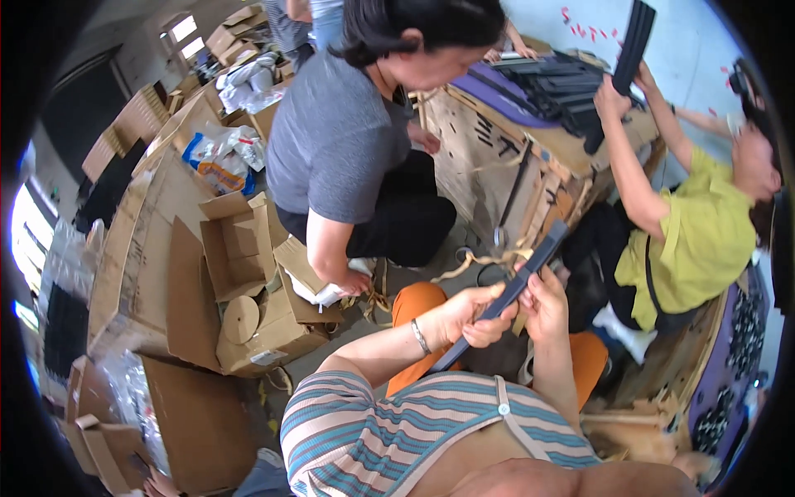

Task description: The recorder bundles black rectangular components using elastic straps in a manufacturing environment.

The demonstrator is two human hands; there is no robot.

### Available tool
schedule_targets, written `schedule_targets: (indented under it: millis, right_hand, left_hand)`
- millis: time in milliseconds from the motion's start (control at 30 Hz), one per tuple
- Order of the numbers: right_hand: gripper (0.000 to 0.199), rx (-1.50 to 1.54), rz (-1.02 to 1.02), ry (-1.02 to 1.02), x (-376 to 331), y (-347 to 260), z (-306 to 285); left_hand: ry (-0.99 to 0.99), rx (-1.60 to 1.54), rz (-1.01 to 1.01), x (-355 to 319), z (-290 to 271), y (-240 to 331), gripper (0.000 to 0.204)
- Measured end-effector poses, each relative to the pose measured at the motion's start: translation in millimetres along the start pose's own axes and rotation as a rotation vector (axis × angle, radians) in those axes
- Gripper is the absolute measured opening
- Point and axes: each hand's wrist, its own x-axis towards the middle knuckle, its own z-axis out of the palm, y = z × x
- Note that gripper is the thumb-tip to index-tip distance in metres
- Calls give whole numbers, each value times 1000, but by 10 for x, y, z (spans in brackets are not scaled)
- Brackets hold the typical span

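A long, narrow dark grey strip (542, 250) runs slantwise across my lap, its far end raised toward the upper right. My left hand (479, 317), with a bracelet at the wrist, is closed around the strip near its middle. Farther up, my right hand (544, 303) grips the same strip between thumb and fingers. Its lower end rests against my striped top. Below the strip show my orange trousers (418, 305).
Left stands an open cardboard box (273, 344). A person in a grey shirt (331, 137) bends beside it. At right, a person in a yellow top (691, 240) holds up black strips (635, 41). More strips (563, 87) lie on a purple-covered wooden bench (489, 103).
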Motion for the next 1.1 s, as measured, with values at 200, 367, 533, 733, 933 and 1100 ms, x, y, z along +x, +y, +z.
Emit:
schedule_targets:
  millis: [200, 367, 533, 733, 933, 1100]
  right_hand:
    - [26, 65, -65, -10, -23, -121, -108]
    - [27, 3, -247, 42, -41, -358, -226]
    - [32, -11, -209, 86, 20, -417, -262]
    - [34, -223, 172, 56, 52, -99, -230]
    - [36, -527, 129, -58, -63, -121, -186]
    - [23, -463, 140, -138, -82, -134, -63]
  left_hand:
    - [-8, 150, -1, -105, -155, -173, 55]
    - [105, 566, -5, -531, -394, -370, 54]
    - [417, 728, 111, -528, -168, -232, 33]
    - [639, 741, 428, -510, -93, -63, 32]
    - [654, 837, 502, -358, -1, -87, 26]
    - [636, 748, 506, -292, 60, -9, 22]
